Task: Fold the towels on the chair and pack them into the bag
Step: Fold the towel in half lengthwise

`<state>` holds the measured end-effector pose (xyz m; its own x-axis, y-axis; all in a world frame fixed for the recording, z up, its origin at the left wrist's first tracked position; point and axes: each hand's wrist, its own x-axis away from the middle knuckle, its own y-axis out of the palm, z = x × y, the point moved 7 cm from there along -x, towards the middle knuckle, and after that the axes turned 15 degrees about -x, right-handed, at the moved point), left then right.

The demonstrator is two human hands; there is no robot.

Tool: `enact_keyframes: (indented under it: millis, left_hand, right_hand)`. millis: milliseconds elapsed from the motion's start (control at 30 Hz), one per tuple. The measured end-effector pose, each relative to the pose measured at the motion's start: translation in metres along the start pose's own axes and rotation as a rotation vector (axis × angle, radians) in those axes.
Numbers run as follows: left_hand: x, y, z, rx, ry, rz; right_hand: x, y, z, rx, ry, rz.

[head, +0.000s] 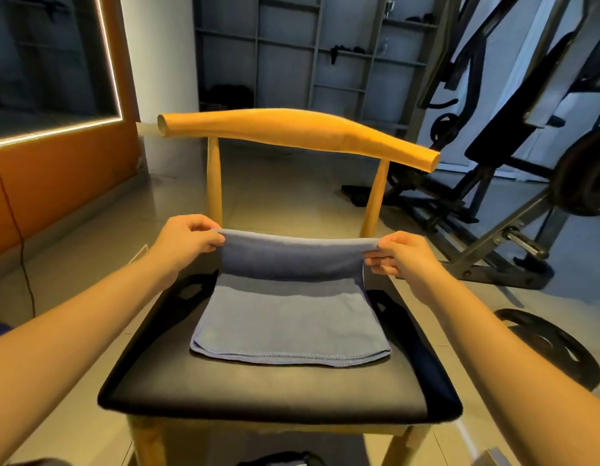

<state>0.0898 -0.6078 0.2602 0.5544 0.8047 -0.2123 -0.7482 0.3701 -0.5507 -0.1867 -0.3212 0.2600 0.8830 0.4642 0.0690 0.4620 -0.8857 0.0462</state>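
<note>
A blue-grey towel [288, 317] lies on the black seat of a wooden chair [224, 388], its near edge doubled and stitched. The far edge is lifted off the seat and stretched level between both hands. My left hand [187, 238] pinches the far left corner. My right hand [398, 255] pinches the far right corner. A flat dark bag with handle cut-outs [187, 290] seems to lie on the seat under the towel. Part of a dark object [282, 459] shows at the bottom edge below the chair.
The chair's curved wooden backrest [292, 132] stands just beyond the hands. A weight plate [554, 344] lies on the floor at the right, with a gym bench and barbell rack [527, 183] behind it. An orange wall [56, 169] and a cable are at the left.
</note>
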Motion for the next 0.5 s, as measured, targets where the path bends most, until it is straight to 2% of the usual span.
enact_keyframes:
  millis: [133, 333, 500]
  left_hand:
    - [0.04, -0.008, -0.002, -0.1, 0.064, -0.077]
    - [0.086, -0.001, -0.02, -0.199, 0.054, -0.278]
    - [0.102, 0.001, -0.025, -0.195, 0.07, -0.243]
  right_hand:
    - [0.038, -0.015, 0.018, 0.033, 0.036, -0.071]
    - [0.08, -0.03, 0.06, -0.12, 0.32, -0.146]
    - [0.096, -0.032, 0.068, -0.121, 0.28, -0.143]
